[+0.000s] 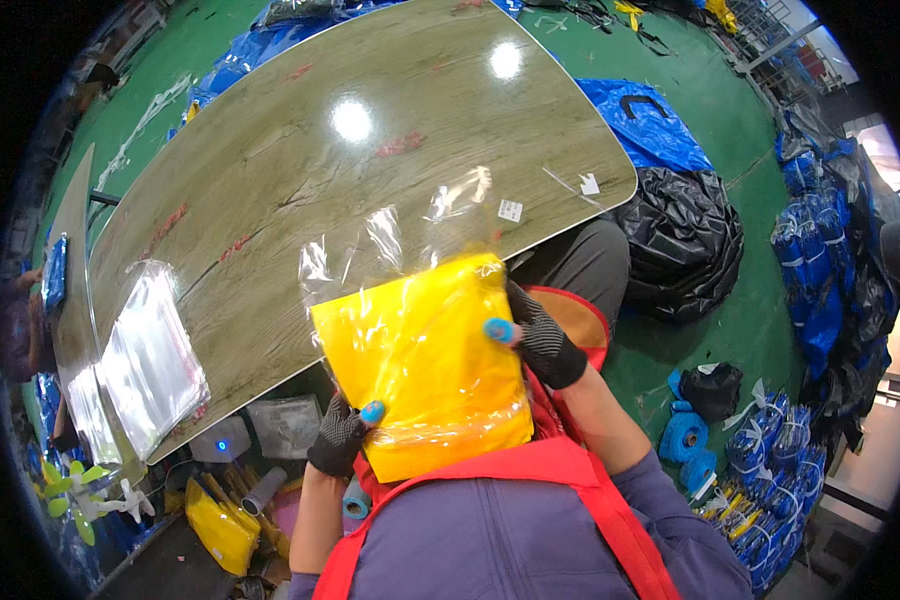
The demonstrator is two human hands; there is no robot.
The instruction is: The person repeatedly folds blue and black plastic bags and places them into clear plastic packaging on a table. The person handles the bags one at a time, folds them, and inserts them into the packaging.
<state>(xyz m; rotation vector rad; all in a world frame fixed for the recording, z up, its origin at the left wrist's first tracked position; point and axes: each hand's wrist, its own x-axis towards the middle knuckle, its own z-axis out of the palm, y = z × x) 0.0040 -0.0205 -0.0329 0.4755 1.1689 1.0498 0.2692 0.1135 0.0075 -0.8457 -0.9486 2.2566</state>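
A folded yellow sheet in a clear plastic bag [420, 350] lies tilted over my lap at the table's near edge. The bag's loose clear end spreads forward onto the wood-patterned table [300, 180]. My left hand [345, 430], in a dark glove with blue tape on the thumb, grips the lower left edge of the bag. On the right side my right hand [542, 340], gloved and taped the same way, grips its upper edge, thumb on top. The fingers of both hands are hidden beneath the bag.
A stack of clear plastic bags [153, 360] lies at the table's left end. A small white label [510, 211] is on the tabletop. Black sacking [680, 245] and blue sheeting [650, 125] sit right of the table. Blue bundles [770, 440] stand at right; yellow packets [220, 525] lie below left.
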